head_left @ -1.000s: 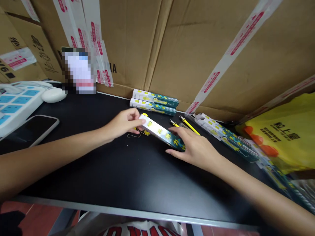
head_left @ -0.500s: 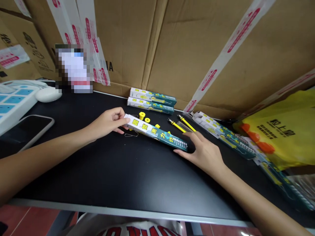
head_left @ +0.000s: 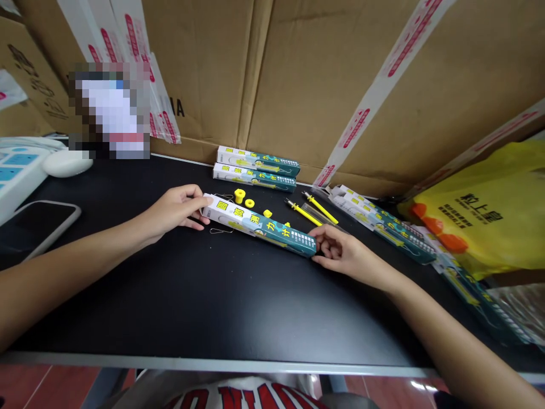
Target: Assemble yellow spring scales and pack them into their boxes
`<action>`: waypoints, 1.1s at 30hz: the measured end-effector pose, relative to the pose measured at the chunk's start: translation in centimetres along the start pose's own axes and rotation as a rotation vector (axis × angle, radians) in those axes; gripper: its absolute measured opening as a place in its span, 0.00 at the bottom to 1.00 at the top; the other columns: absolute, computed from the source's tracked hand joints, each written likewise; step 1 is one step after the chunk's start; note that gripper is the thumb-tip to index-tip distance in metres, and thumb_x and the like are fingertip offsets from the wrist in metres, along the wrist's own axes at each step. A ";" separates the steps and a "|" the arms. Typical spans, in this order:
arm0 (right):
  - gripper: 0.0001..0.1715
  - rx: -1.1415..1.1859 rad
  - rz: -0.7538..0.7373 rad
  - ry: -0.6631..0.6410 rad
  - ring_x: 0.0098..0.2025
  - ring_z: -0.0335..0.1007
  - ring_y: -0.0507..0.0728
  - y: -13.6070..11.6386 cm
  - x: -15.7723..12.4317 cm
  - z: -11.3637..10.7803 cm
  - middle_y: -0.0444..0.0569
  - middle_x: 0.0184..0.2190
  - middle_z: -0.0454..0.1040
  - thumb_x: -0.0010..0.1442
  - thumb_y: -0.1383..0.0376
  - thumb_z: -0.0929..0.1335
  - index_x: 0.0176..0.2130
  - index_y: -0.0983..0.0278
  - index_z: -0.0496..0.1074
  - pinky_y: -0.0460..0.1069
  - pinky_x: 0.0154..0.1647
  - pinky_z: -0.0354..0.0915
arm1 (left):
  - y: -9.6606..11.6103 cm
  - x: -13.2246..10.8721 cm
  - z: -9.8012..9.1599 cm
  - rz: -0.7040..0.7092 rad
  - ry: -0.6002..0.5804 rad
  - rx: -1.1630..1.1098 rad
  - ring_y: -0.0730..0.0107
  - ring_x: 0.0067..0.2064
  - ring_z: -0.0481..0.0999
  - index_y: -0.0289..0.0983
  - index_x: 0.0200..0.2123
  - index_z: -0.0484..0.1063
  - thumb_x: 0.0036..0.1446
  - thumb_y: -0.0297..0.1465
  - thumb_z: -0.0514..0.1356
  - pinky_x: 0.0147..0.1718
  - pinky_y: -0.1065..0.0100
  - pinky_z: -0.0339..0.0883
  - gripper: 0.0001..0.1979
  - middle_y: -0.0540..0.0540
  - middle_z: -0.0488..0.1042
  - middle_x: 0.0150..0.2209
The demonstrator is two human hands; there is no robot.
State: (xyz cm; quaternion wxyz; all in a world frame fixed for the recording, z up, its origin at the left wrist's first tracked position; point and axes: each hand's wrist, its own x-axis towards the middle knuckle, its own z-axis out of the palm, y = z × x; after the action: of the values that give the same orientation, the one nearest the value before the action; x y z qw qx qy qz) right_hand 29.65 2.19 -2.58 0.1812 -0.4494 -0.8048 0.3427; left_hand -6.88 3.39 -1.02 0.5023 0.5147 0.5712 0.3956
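A long, slim cardboard box [head_left: 259,225], white at one end and teal at the other with yellow characters, lies slanted between my hands. My left hand [head_left: 181,208] grips its white end, thumb on top. At the teal end, the curled fingers of my right hand [head_left: 340,250] hold the box from the side. Behind the box are small yellow plastic parts, among them a flanged spool [head_left: 239,196] and a ring [head_left: 250,203]. Wire hooks [head_left: 221,230] lie by its white end. Two yellow rods with metal tips [head_left: 320,207] rest behind my right hand, beside a clear tube.
Two matching boxes [head_left: 255,177] lie against the large cardboard carton [head_left: 204,74] at the back. More boxes [head_left: 383,221] lie at right near a yellow bag [head_left: 481,204]. A phone [head_left: 38,230], a white mouse [head_left: 68,163] and a power strip [head_left: 21,176] are at left.
My right hand has closed from a spread pose onto the teal end of the box. My left hand stays on the white end. The whole view has shifted slightly.
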 end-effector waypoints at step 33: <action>0.19 -0.051 -0.048 0.465 0.30 0.67 0.53 -1.8 -1.1 3.2 0.46 0.34 0.68 0.63 0.58 0.66 0.52 0.58 0.61 0.48 0.30 0.68 | -0.5 -2.5 1.3 0.352 0.090 0.607 0.69 0.25 0.75 0.41 0.32 0.57 0.63 0.45 0.50 0.21 0.71 0.67 0.15 0.51 0.72 0.24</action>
State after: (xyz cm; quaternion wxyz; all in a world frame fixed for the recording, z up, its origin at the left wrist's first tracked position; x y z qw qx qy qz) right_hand 27.23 -0.59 -3.50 0.3583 -0.5014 -0.7603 0.2052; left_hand -5.82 0.77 -1.30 0.2251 0.7131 0.5869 0.3104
